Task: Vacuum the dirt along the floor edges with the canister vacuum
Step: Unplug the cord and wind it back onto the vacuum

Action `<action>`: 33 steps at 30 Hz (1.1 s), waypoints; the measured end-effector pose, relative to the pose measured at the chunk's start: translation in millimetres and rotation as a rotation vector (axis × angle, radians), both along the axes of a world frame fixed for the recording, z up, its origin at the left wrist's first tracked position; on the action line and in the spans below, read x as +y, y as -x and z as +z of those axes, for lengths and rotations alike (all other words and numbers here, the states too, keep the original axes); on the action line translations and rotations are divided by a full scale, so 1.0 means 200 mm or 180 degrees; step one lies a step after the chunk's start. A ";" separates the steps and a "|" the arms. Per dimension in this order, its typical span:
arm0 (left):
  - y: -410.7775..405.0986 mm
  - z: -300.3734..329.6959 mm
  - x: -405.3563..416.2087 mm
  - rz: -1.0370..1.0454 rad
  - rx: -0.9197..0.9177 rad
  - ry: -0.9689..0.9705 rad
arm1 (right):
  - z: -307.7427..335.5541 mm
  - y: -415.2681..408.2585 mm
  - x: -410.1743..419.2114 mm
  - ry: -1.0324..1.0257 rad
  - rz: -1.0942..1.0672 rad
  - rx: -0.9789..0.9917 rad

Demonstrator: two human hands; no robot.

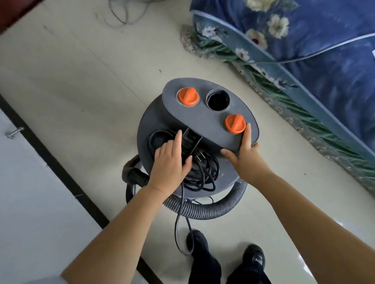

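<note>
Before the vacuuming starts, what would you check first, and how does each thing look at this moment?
1. Black power cord uncoiled: not ok, it lies bundled on top of the round grey canister vacuum, one loop hanging to the floor.
2. Plug in a socket: not ok, its prongs lie bare on the bundle.
3. Left hand on the cord: ok, it rests on the bundle.
4. Right hand steadying the canister: ok, it holds the rim of the oval lid beside an orange knob.
5. Ribbed grey hose attached: cannot tell; it curls round the base.
6. Nozzle ready: cannot tell, none in view.
</note>
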State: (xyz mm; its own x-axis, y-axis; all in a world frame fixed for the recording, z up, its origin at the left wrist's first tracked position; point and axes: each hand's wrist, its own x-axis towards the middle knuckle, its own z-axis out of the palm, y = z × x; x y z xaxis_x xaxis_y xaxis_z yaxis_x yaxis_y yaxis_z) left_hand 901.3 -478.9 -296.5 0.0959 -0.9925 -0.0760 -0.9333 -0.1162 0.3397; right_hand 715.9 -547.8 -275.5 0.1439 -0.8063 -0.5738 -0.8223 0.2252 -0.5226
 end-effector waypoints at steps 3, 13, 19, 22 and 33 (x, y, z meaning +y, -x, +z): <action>-0.12 0.01 -0.16 0.0001 0.0005 -0.0350 | 0.01 -0.14 -0.19 -0.0092 0.0142 0.0140; -0.46 0.03 -0.88 0.0065 -0.0135 -0.0378 | 0.06 -0.51 -0.90 -0.0305 0.0174 0.0437; -0.80 0.07 -1.35 0.0197 -0.0090 -0.0418 | -0.01 -0.87 -1.34 -0.0307 0.0145 0.0586; -1.01 0.08 -1.58 0.0223 -0.0180 -0.0430 | -0.02 -1.09 -1.55 -0.0149 0.0111 0.0649; -1.68 0.06 -2.41 -0.0079 0.0046 -0.0377 | -0.02 -1.72 -2.28 -0.0269 -0.0273 0.0525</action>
